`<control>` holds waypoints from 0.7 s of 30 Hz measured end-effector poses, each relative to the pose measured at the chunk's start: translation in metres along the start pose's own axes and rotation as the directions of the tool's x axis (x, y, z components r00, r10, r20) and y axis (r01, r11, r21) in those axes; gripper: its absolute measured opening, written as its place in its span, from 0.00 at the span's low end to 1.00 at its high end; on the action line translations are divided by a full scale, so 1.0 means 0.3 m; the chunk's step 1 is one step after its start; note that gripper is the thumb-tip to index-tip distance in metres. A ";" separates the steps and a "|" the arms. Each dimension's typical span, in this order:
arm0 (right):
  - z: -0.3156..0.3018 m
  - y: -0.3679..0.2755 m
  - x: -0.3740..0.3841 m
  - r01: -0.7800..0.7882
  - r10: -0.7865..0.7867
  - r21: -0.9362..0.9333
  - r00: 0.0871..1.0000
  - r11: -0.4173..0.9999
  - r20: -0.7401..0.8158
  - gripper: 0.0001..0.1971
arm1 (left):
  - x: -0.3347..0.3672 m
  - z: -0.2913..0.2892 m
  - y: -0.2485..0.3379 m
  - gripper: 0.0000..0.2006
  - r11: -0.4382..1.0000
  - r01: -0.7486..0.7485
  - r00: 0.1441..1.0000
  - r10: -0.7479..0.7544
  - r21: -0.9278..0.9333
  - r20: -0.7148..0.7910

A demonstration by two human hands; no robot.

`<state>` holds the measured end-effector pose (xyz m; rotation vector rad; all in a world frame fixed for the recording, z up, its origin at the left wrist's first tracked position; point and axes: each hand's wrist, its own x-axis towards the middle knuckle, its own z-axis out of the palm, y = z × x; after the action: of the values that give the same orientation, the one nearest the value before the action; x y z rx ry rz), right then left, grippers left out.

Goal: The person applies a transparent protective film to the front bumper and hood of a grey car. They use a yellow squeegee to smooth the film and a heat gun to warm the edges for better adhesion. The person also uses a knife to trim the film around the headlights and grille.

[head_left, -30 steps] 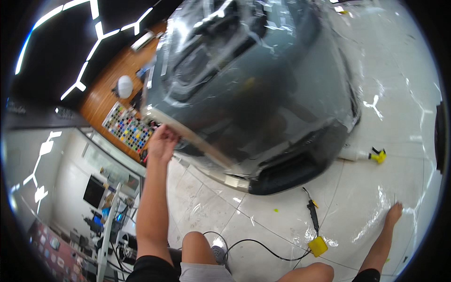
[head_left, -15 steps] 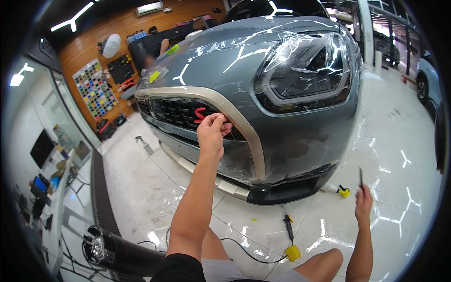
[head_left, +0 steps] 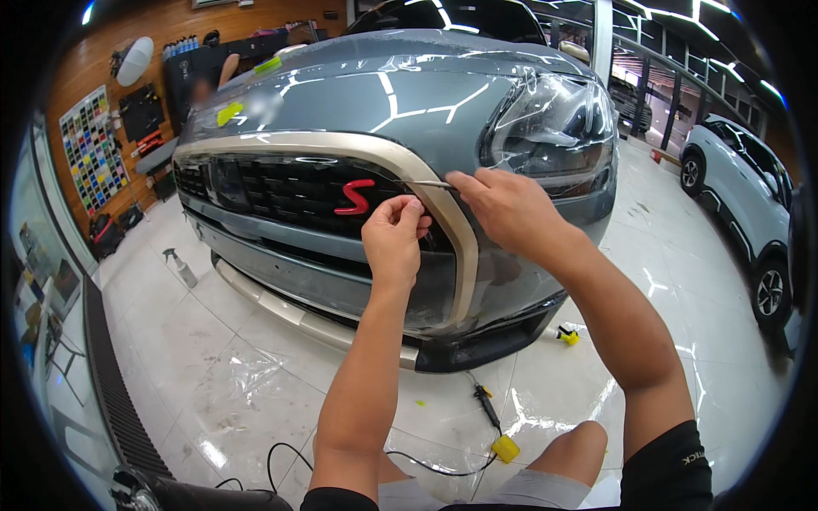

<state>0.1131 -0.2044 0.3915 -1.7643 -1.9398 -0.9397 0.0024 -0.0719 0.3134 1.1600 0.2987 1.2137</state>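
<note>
A grey-green car front (head_left: 341, 94) fills the middle, with clear film wrinkled over its headlight (head_left: 554, 128). A beige trim band (head_left: 452, 221) frames the black grille (head_left: 273, 183), which bears a red badge (head_left: 354, 198). My left hand (head_left: 394, 237) is closed in a pinch at the grille's right end, just below the badge's right side; what its fingertips hold is too small to make out. From the right, my right hand (head_left: 503, 204) grips a slim, knife-like tool (head_left: 433, 183). Its thin tip points left across the trim band, above my left fingertips.
On the glossy tiled floor are a spray bottle (head_left: 180, 267), a yellow-headed bottle (head_left: 567, 335) and a black tool with a yellow block (head_left: 505, 448) beside a cable. A light-coloured car (head_left: 741, 187) stands at right. Another person's arm (head_left: 228, 70) shows beyond the hood.
My right hand has come up from the lower right to the trim band with the tool. My left hand stays pinched by the badge. The view has shifted right and closer to the grille.
</note>
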 end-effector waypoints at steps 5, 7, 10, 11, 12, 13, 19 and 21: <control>-0.011 -0.037 0.034 0.105 -0.084 -0.238 0.992 0.966 0.099 0.20 | 0.019 -0.021 0.002 0.07 1.000 -0.011 1.000 0.010 0.025 0.008; -0.018 -0.044 0.035 0.104 -0.067 -0.275 0.988 0.956 0.141 0.21 | 0.021 -0.026 0.003 0.07 0.999 -0.014 1.000 0.013 0.051 0.010; -0.009 -0.052 0.031 0.137 -0.102 -0.313 0.987 0.940 0.127 0.21 | 0.024 -0.027 0.011 0.07 0.995 -0.025 1.000 0.024 0.092 0.013; -0.005 -0.054 0.029 0.138 -0.100 -0.321 0.986 0.937 0.132 0.21 | 0.022 -0.030 0.013 0.07 0.995 -0.027 1.000 0.026 0.101 0.014; -0.002 -0.055 0.027 0.139 -0.099 -0.329 0.986 0.934 0.136 0.21 | 0.021 -0.032 0.012 0.07 0.994 -0.029 1.000 0.027 0.110 0.015; 0.003 -0.056 0.026 0.141 -0.098 -0.336 0.985 0.931 0.140 0.21 | 0.020 -0.032 0.010 0.07 0.993 -0.030 0.999 0.028 0.112 0.018; 0.029 -0.077 0.028 0.111 -0.073 -0.318 0.989 0.941 0.130 0.21 | 0.031 -0.037 -0.007 0.07 0.995 -0.076 0.997 0.076 0.070 0.011; 0.029 -0.074 0.012 0.072 -0.033 -0.292 0.990 0.954 0.137 0.18 | 0.020 -0.032 0.005 0.07 0.994 -0.076 0.997 0.076 0.077 0.009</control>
<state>0.0923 -0.1961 0.3824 -1.9911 -2.0204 -1.2170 -0.0030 -0.0619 0.3125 1.2513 0.3019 1.2746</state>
